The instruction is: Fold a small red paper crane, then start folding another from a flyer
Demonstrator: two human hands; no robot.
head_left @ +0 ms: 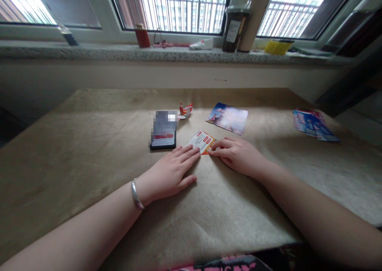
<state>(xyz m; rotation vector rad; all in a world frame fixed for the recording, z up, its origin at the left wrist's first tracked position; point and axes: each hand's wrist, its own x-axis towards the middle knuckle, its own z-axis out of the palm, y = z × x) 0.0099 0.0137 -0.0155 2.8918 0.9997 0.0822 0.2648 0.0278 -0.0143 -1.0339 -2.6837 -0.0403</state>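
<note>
A folded piece of printed paper (202, 141), white with orange edges and red labels, lies on the table in front of me. My left hand (173, 168) rests flat with fingers stretched, its fingertips on the paper's lower left side; a silver bangle is on that wrist. At the paper's right corner, my right hand (235, 153) has its fingers curled and pinched together on the edge. Just beyond my left hand lies a phone (163, 139), its screen partly blurred out. A small folded red-and-white paper figure (185, 110) stands beside the phone's top.
Blue printed sheets (228, 118) lie beyond my right hand, and more blue and red cards (314, 125) are fanned at the far right. A beige cloth covers the table (89, 143). On the stone windowsill (104, 53) stand a red container (142, 37) and a dark lidded jar (234, 29).
</note>
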